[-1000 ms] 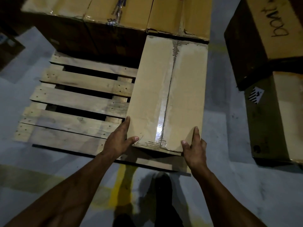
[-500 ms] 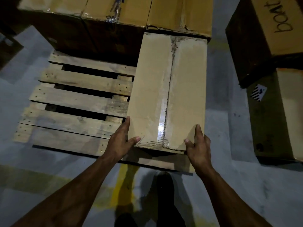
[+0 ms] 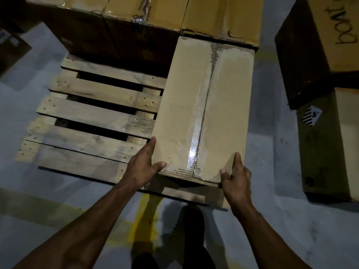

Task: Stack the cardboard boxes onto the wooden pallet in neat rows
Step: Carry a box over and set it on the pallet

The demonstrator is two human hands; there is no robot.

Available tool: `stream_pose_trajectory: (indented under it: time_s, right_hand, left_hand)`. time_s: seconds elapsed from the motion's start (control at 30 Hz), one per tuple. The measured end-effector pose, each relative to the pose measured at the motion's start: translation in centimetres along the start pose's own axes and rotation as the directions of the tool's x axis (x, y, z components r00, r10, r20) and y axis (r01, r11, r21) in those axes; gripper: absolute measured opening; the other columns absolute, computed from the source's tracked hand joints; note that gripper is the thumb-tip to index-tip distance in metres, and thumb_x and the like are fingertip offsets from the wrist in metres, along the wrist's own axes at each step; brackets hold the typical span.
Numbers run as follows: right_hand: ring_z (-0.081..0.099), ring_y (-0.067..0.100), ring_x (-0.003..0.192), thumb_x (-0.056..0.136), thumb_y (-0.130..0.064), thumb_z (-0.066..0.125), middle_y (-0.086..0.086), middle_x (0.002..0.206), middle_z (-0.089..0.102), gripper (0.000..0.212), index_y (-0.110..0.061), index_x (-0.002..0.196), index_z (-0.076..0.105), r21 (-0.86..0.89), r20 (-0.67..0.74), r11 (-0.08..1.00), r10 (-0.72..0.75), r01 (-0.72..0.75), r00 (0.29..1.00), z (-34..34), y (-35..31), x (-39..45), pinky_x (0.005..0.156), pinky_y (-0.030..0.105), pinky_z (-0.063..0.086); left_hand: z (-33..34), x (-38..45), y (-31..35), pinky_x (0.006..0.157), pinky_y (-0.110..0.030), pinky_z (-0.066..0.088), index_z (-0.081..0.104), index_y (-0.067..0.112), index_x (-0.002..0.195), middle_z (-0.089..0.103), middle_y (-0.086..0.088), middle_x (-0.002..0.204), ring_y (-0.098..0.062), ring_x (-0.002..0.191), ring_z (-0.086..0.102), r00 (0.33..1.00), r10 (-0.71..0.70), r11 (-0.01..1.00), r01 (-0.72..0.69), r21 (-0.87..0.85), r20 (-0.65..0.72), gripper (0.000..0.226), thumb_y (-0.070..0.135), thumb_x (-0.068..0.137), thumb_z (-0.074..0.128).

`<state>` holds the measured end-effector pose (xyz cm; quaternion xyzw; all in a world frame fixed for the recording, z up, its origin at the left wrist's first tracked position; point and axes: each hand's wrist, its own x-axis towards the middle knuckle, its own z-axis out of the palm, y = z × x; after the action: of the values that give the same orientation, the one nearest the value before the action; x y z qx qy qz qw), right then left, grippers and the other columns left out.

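Note:
A long taped cardboard box (image 3: 202,105) lies on the right side of the wooden pallet (image 3: 93,117), its far end against the row of boxes (image 3: 159,12) along the pallet's back. My left hand (image 3: 142,166) grips the box's near left corner, thumb on top. My right hand (image 3: 236,179) holds the near right corner, fingers along the side. The pallet's left slats are bare.
Two more cardboard boxes stand on the grey floor at the right: a dark one marked with handwriting (image 3: 326,41) and one with a striped label (image 3: 330,144). A yellow floor line (image 3: 143,220) runs under me, beside my dark shoe (image 3: 192,220).
The box has slid slightly away from me towards the back row, with both hands staying on its near corners.

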<state>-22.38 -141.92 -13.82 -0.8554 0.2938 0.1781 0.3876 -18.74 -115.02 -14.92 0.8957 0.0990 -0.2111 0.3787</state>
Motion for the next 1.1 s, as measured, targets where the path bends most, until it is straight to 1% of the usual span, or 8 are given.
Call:
stream_pose_trajectory:
  time_s: [0.3,0.4,0.5,0.63,0.87,0.93,1.03,1.1]
  right_hand:
    - [0.04,0.036,0.131,0.103,-0.032,0.047,0.011,0.151,0.023,0.071,-0.037,0.156,0.0,-0.096,0.037,0.994,0.051,-0.047,0.998,0.3,-0.5,-0.1,0.111,0.05,0.035]
    - [0.04,0.038,0.131,0.102,-0.042,0.042,0.012,0.151,0.019,0.072,-0.038,0.155,-0.007,-0.17,0.063,0.984,0.06,-0.049,0.996,0.3,-0.8,-0.3,0.109,0.053,0.036]
    - [0.04,0.04,0.13,0.102,-0.044,0.043,0.014,0.151,0.018,0.075,-0.037,0.155,-0.01,-0.192,0.058,0.979,0.084,-0.072,0.995,0.5,-0.8,-0.3,0.111,0.052,0.035]
    - [0.041,0.041,0.128,0.102,-0.042,0.044,0.016,0.15,0.018,0.075,-0.037,0.155,-0.01,-0.199,0.057,0.976,0.1,-0.087,0.993,0.7,-0.9,-0.3,0.111,0.051,0.034]
    - [0.041,0.042,0.128,0.102,-0.041,0.044,0.018,0.149,0.018,0.076,-0.037,0.155,-0.01,-0.205,0.071,0.976,0.085,-0.069,0.994,0.6,-0.6,0.0,0.112,0.05,0.033]
    - [0.035,0.042,0.133,0.099,-0.046,0.048,0.018,0.154,0.011,0.083,-0.036,0.154,-0.013,-0.223,0.092,0.973,0.083,-0.06,0.992,0.5,-0.7,-0.1,0.114,0.051,0.03]
    - [-0.001,0.036,0.148,0.08,-0.065,0.065,0.012,0.16,-0.017,0.117,-0.029,0.154,-0.019,-0.358,0.152,0.933,0.019,0.038,0.988,0.5,-0.4,-1.0,0.119,0.052,0.018]
    - [-0.019,0.033,0.148,0.073,-0.067,0.071,0.012,0.157,-0.033,0.13,-0.024,0.152,-0.023,-0.466,0.171,0.876,-0.054,0.129,0.984,0.7,0.0,-1.5,0.119,0.052,0.012]
  left_hand:
    - [0.0,0.1,-0.8,0.118,-0.035,0.035,0.018,0.019,0.16,0.032,0.0,0.162,-0.019,0.145,0.037,1.0,0.011,1.0,-0.011,-0.02,0.018,0.096,0.028,0.086,0.079]
    - [-0.3,0.1,-0.9,0.122,-0.036,0.026,0.006,0.019,0.161,0.018,-0.002,0.167,-0.019,0.151,0.025,0.994,0.039,0.998,-0.043,0.036,0.106,0.105,0.036,0.086,0.077]
    - [-0.8,0.2,-0.9,0.124,-0.039,0.019,-0.013,0.021,0.159,-0.001,-0.003,0.169,-0.021,0.154,0.011,0.968,0.015,0.985,-0.057,0.162,0.25,0.128,0.046,0.077,0.082]
    - [-0.7,0.2,-0.9,0.119,-0.046,0.032,-0.022,0.024,0.156,-0.003,-0.005,0.169,-0.03,0.151,0.022,0.969,-0.016,0.942,-0.068,0.329,0.245,0.137,0.044,0.073,0.086]
    - [-0.3,0.3,-0.9,0.111,-0.049,0.041,-0.02,0.026,0.157,0.008,-0.007,0.168,-0.033,0.145,0.035,0.982,-0.015,0.911,-0.064,0.406,0.188,0.137,0.042,0.073,0.087]
    - [-0.3,0.4,-0.8,0.11,-0.05,0.041,-0.022,0.027,0.156,0.009,-0.008,0.168,-0.034,0.144,0.035,0.982,-0.032,0.89,-0.057,0.451,0.186,0.138,0.045,0.072,0.086]
    - [-0.5,0.4,-0.3,0.109,-0.049,0.041,-0.019,0.025,0.157,0.015,-0.01,0.167,-0.035,0.142,0.038,0.985,-0.054,0.839,-0.046,0.542,0.167,0.137,0.051,0.071,0.085]
    - [-0.6,0.2,0.0,0.11,-0.049,0.037,-0.015,0.023,0.158,0.02,-0.008,0.166,-0.034,0.142,0.036,0.988,-0.048,0.804,-0.049,0.592,0.147,0.136,0.056,0.07,0.083]
